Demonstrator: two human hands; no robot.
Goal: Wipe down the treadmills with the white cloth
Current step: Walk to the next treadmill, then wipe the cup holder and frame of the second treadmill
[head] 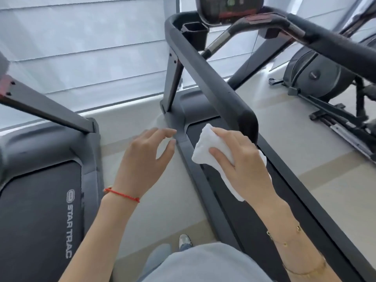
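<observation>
Right hand (242,157), at 3 o'clock of frame centre: fingers closed around the bunched white cloth (211,147), held just beside the rounded end of the near handrail (221,92) of the right treadmill (305,200), over its dark belt. Left hand (146,157), at centre: empty, fingers loosely spread, hovering above the floor gap beside that treadmill's side rail. Second treadmill (40,210), marked STAR TRAC, at 8 o'clock; exercise bike (321,78) at 2 o'clock.
</observation>
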